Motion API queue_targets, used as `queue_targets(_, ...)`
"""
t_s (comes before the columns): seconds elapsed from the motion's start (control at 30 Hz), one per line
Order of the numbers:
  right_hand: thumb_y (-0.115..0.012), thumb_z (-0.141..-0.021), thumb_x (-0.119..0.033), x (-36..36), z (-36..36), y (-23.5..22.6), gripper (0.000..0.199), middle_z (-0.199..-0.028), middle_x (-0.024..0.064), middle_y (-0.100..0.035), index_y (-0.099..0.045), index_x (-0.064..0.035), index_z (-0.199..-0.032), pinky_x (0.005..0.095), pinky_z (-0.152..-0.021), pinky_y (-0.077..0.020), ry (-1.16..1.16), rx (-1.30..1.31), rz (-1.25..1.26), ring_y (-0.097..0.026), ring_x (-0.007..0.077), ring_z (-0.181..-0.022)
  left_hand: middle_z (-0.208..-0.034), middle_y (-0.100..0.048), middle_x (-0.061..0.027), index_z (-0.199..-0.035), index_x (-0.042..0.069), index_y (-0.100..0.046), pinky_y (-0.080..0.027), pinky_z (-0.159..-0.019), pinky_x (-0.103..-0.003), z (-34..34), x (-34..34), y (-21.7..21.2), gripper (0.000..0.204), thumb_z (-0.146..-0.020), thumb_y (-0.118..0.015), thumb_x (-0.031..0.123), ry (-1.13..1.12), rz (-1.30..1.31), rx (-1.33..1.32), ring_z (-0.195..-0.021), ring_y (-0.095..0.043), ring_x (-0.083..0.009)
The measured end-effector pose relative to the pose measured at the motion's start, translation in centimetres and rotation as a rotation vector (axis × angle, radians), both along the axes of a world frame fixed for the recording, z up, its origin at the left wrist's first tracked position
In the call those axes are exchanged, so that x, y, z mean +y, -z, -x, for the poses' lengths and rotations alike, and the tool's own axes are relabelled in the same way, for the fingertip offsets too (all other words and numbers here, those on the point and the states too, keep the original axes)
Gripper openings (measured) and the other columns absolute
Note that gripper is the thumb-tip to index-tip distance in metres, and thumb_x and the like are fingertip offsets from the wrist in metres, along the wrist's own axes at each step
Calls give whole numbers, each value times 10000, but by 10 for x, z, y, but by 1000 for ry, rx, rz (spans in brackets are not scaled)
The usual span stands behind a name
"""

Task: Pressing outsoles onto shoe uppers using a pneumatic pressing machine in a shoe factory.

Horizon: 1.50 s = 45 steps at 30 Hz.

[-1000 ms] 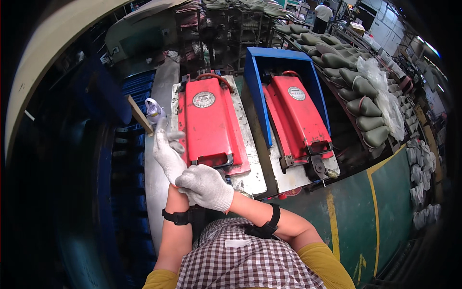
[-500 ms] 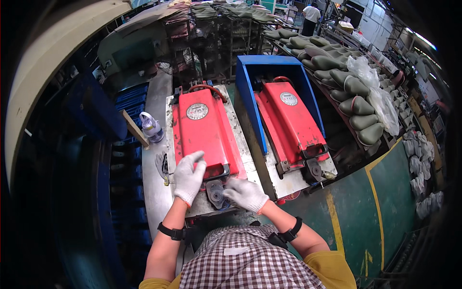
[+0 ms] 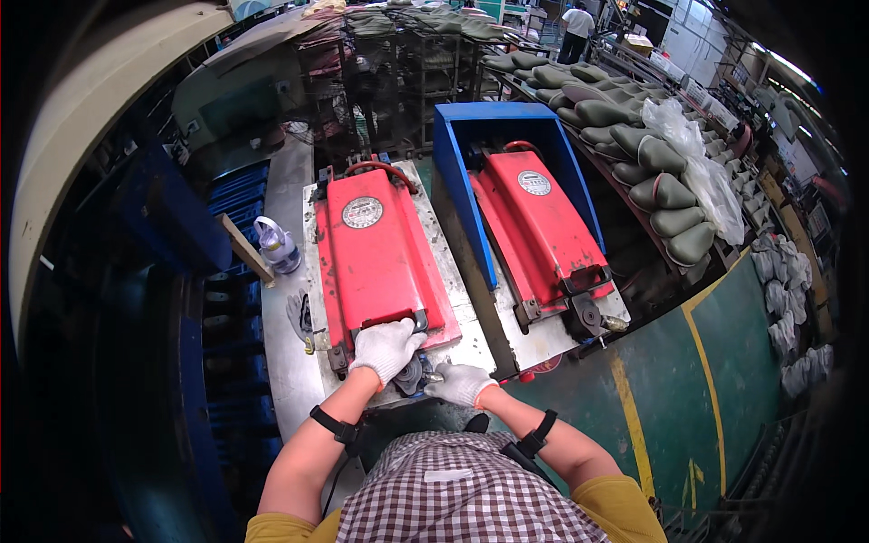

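My left hand [image 3: 387,351], in a white knit glove, is closed over the black handle [image 3: 420,320] at the near end of the left red machine cover [image 3: 380,262]. Its fingertips lie partly hidden by the glove's back and the handle. Lower and to the right, my gloved right hand [image 3: 460,385] pinches a small metal knob [image 3: 434,376]. The knob sits beside a dark round fitting [image 3: 409,374] at the machine's front. Part of that fitting is hidden behind my left hand. Both covers carry a round pale label.
A second red machine [image 3: 543,231] stands to the right inside a blue guard [image 3: 507,111]. On the metal bench at left are a clear bottle [image 3: 279,249] and a grey glove [image 3: 299,312]. Olive-green boots [image 3: 683,222] crowd a rack at right. A person [image 3: 577,32] stands far back.
My left hand has come down from above the cover onto the black handle. My right hand has dropped slightly to the metal knob. The view has shifted a little.
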State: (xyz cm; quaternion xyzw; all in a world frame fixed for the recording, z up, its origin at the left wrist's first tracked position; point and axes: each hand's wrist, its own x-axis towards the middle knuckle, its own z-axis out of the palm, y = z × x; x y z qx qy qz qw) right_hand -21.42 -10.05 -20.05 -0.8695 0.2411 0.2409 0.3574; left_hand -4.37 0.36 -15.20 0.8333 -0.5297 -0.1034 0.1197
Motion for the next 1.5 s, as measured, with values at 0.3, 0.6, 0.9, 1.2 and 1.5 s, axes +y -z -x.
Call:
queue_targets(0.3, -475, -1036, -644, 51, 14, 32, 606, -739, 60, -641, -593, -56, -1121, 332, -537, -499, 445, 79, -898, -607, 178, -600, -799, -722, -180, -939, 59, -658, -552, -708, -502, 4, -3, 1, 419, -986, -587, 469, -51, -45, 28, -800, -727, -366)
queue_targets(0.6, -513, -1054, -576, 92, -12, 68, 538, -1179, 125, -669, -538, -102, -1306, 327, -721, -565, 465, 264, -1516, -695, 250, -943, -846, -737, -196, -966, 73, -674, -561, -728, -520, 1, -5, -3, 398, -983, -589, 462, -36, -42, 58, -824, -739, -371)
queue_targets(0.9, -532, -1047, -546, 13, -4, -28, 533, -862, 19, -690, -590, -75, -1289, 253, -516, -509, 143, 81, -764, -650, 115, -616, -815, -727, -161, -998, 112, -699, -549, -736, -496, -23, -3, -94, 374, -939, -638, 476, -66, 75, 39, -811, -727, -358)
queue_targets(1.2, -747, -887, -371, -23, -127, -27, 702, -1373, 276, -572, -518, -54, -1470, 468, -1106, -451, 416, -671, 159, -547, 423, -1308, -1407, -588, -147, -1408, 145, -614, -267, -1215, -575, -64, -3, -165, 632, -826, -785, 321, -64, 682, -589, -1352, -509, -375)
queue_targets(1.5, -765, -763, -650, -19, -220, 51, 1138, -1605, 243, -346, -290, -76, -1624, 507, -1133, -419, 349, -340, 600, -369, 448, -1456, -1645, -401, -126, -1505, 166, -549, -107, -1281, -568, -61, 15, -150, 713, -856, -769, 363, -129, 584, -535, -1566, -266, -364)
